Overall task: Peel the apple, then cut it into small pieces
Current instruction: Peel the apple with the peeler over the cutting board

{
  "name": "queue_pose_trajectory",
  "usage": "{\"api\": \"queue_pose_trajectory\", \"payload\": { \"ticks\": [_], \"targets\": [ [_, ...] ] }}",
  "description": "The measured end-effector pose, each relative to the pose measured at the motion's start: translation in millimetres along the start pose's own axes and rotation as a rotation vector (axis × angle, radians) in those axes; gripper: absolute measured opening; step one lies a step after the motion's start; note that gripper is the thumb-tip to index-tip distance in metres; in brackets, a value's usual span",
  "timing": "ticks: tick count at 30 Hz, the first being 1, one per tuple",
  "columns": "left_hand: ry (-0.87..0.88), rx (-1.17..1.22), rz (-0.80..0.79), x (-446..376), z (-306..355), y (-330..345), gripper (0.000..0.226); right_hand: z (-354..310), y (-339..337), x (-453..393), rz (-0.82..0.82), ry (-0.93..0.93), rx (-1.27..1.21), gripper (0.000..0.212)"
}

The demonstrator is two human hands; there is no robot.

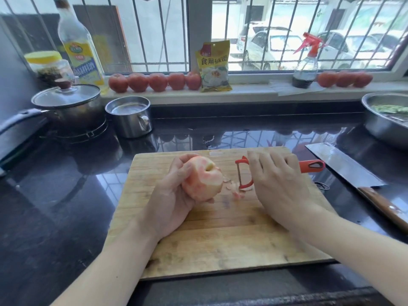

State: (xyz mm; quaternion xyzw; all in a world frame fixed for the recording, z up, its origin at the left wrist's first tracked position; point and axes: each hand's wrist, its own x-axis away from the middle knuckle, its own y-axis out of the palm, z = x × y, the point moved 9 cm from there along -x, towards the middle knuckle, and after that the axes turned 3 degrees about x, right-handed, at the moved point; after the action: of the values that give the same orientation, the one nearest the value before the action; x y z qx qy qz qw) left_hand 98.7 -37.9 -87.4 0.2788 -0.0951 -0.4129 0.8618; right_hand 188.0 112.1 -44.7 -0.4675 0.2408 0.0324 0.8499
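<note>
My left hand [170, 202] grips a mostly peeled apple [203, 178], pale with pink streaks, just above the left middle of the wooden cutting board [220, 239]. A red peeler [244, 173] lies on the board to the right of the apple. My right hand [276, 184] rests flat over its handle with the fingers straight. The handle's end sticks out past the hand to the right. A few bits of peel [237, 192] lie between the apple and the peeler.
A cleaver [344, 166] lies on the black counter right of the board. A lidded pot [66, 104] and a steel cup [130, 115] stand at the back left, and a steel basin [375, 127] of greens at the back right. Red fruits [154, 81] line the windowsill.
</note>
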Motion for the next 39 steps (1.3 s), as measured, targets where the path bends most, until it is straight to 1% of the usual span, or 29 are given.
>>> {"api": "queue_pose_trajectory", "payload": {
  "ticks": [1, 2, 4, 5, 7, 9, 10, 12, 14, 15, 18, 21, 28, 32, 34, 36, 39],
  "targets": [
    [-0.009, -0.001, 0.005, -0.9, -1.1, -0.6, 0.039, 3.2, 5.8, 2.3, -0.049, -0.005, 0.018, 0.055],
    [-0.017, 0.002, 0.013, -2.1, -2.1, -1.5, 0.045, 4.6, 9.2, 5.2, -0.085, -0.027, 0.031, 0.061],
    [-0.031, 0.019, 0.009, -3.9, -3.6, -0.9, 0.059, 7.9, 6.1, 9.4, -0.118, -0.056, 0.030, 0.073],
    [-0.036, 0.024, 0.003, -4.3, -3.7, 0.1, 0.059, 11.3, 2.8, 9.7, -0.122, -0.044, 0.013, 0.078],
    [-0.047, 0.028, 0.003, -4.0, -3.4, 2.2, 0.051, 20.5, 0.5, 7.3, -0.112, 0.000, -0.017, 0.073],
    [-0.069, 0.031, 0.027, -3.3, -3.8, 3.3, 0.053, 27.2, -2.0, 2.8, -0.086, 0.027, -0.070, 0.066],
    [-0.082, 0.033, 0.039, -3.1, -4.7, 3.1, 0.055, 26.5, -4.3, 1.5, -0.064, 0.006, -0.113, 0.060],
    [-0.097, 0.033, 0.053, -2.9, -5.4, 2.7, 0.057, 17.5, -16.6, 2.0, -0.008, -0.087, -0.194, 0.043],
    [-0.093, 0.030, 0.053, -3.3, -4.6, 2.2, 0.058, 3.4, -37.5, 6.7, 0.090, -0.188, -0.234, 0.027],
    [-0.087, 0.022, 0.050, -3.3, -4.3, 2.2, 0.059, -3.2, -49.4, 9.1, 0.155, -0.215, -0.263, 0.025],
    [-0.079, -0.008, 0.017, -2.5, -3.8, 5.5, 0.057, -16.5, -76.0, 10.2, 0.321, -0.210, -0.320, 0.027],
    [-0.068, -0.037, -0.017, -1.3, -1.6, 10.7, 0.052, -26.6, -81.9, 6.1, 0.417, -0.196, -0.318, 0.025],
    [-0.071, -0.128, 0.006, -1.0, -3.2, 8.5, 0.046, -37.6, -78.5, 2.5, 0.493, -0.237, -0.287, 0.032],
    [-0.093, -0.139, -0.007, -1.1, -5.4, 8.7, 0.043, -35.7, -74.2, 5.2, 0.559, -0.212, -0.279, 0.027],
    [-0.104, -0.140, 0.006, -1.2, -5.5, 7.8, 0.042, -34.5, -71.0, 3.9, 0.571, -0.199, -0.277, 0.027],
    [-0.121, -0.133, 0.025, -0.2, -6.2, 5.3, 0.043, -25.1, -60.2, -1.9, 0.546, -0.145, -0.261, 0.031],
    [-0.126, -0.101, -0.001, 1.1, -5.9, 9.2, 0.048, -2.8, -33.0, -7.7, 0.406, -0.061, -0.206, 0.035]
  ]
}}
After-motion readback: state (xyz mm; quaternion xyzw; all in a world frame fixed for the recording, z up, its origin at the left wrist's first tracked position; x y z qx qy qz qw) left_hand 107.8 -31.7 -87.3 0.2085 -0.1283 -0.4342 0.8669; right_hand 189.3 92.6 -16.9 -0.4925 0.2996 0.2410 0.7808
